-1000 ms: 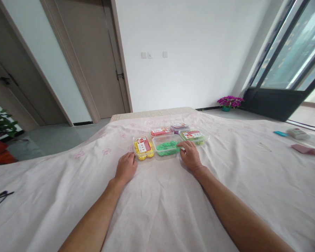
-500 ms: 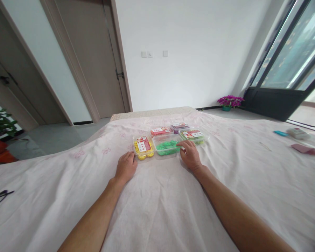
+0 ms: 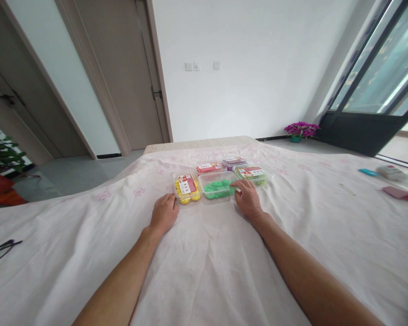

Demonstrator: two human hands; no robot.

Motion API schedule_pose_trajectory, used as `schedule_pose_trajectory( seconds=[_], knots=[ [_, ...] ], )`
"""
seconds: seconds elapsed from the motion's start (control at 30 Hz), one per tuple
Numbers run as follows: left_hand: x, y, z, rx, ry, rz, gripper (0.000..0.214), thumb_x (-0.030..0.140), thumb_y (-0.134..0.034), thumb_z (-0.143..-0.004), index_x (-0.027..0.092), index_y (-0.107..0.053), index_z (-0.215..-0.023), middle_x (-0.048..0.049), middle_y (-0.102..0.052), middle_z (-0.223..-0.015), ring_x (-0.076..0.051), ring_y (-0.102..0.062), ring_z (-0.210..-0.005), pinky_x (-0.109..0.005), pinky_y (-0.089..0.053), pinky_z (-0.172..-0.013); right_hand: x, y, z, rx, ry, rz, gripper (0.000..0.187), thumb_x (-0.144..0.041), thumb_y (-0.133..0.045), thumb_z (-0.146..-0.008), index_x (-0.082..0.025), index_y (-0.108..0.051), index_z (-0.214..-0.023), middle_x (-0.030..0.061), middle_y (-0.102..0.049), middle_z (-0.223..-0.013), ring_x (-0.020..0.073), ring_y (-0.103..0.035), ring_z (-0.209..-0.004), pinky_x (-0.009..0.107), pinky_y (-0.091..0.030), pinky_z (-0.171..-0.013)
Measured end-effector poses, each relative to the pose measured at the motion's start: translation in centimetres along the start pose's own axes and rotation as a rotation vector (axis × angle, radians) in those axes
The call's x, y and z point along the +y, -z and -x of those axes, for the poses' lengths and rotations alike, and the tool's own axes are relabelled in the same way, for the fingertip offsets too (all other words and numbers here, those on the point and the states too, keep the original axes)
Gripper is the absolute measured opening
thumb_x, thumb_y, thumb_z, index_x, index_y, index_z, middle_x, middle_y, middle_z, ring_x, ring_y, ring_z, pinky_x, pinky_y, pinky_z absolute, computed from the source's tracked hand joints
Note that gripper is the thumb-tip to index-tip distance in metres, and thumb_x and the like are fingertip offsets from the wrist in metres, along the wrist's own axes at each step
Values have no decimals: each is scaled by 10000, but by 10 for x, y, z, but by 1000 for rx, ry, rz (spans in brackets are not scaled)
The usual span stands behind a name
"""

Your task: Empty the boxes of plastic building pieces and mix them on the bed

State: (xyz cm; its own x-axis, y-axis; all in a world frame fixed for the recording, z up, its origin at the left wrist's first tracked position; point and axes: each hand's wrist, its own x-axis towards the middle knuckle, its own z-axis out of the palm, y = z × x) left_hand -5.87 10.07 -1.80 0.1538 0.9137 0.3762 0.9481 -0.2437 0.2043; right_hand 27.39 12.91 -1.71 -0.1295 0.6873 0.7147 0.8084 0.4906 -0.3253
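Observation:
My left hand (image 3: 164, 211) rests on the cloth with its fingers low and foreshortened, beside the near left corner of a clear plastic box (image 3: 187, 188) of yellow pieces with a red and white label. At the right end of an uncovered clear tub (image 3: 206, 195), my right hand (image 3: 248, 197) has its fingers bent and drawn together, fingertips over the rim. What they hold, if anything, is too small to make out. Small green pieces (image 3: 217, 188) lie in a heap inside that tub.
Behind stand a labelled box of red pieces (image 3: 210, 167), a box with a purple label (image 3: 234, 161) and a box of light green pieces (image 3: 250, 173). To the right lie a pink item (image 3: 399, 193) and a blue item (image 3: 369, 172). Dark-framed glasses (image 3: 3, 249) lie at left.
The view has shifted slightly, so everything sits a little differently in the picture. Both hands keep nearly the same places by the boxes.

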Motion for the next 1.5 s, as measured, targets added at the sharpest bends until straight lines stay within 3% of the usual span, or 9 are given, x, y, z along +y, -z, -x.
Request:
schedule_pose_trajectory(
  seconds=[0.47,0.73,0.9,1.13,1.5],
  knots=[
    [1,0,1,11,-22,-6,201,121,-478,-841,171,-627,-968,-91,-665,-1081,-219,-597,-1048,-345,-431,-950,-7,7,-1,35,20,-7,213,-112,-538,-801,-255,-659,-902,43,-669,-956,238,-568,-955,372,-460,-862],
    [0,0,0,19,-7,4,231,131,-482,-838,172,-624,-1015,-93,-669,-1100,-220,-601,-1055,-340,-427,-960,-16,17,-1,22,63,0,199,-71,-507,-688,-236,-572,-779,44,-612,-853,231,-540,-870,345,-436,-805],
    [0,0,2,87,66,20,265,163,-462,-868,190,-598,-1094,-87,-658,-1130,-211,-613,-1019,-320,-444,-897,-13,24,0,30,122,-69,174,-89,-473,-652,-226,-521,-748,41,-572,-799,222,-503,-800,349,-417,-769],
    [0,7,4,144,90,93,194,240,-421,-924,230,-614,-943,-33,-661,-1013,-174,-630,-946,-263,-454,-796,-15,26,0,36,133,-79,152,-98,-464,-648,-224,-496,-727,35,-550,-766,216,-479,-764,346,-393,-727],
    [2,6,4,84,59,159,241,294,-452,-931,212,-549,-1136,-54,-659,-1119,-155,-648,-937,-261,-471,-782,-5,33,1,96,100,-260,119,-121,-447,-660,-225,-485,-705,16,-514,-733,200,-482,-738,354,-406,-748]
  ],
)
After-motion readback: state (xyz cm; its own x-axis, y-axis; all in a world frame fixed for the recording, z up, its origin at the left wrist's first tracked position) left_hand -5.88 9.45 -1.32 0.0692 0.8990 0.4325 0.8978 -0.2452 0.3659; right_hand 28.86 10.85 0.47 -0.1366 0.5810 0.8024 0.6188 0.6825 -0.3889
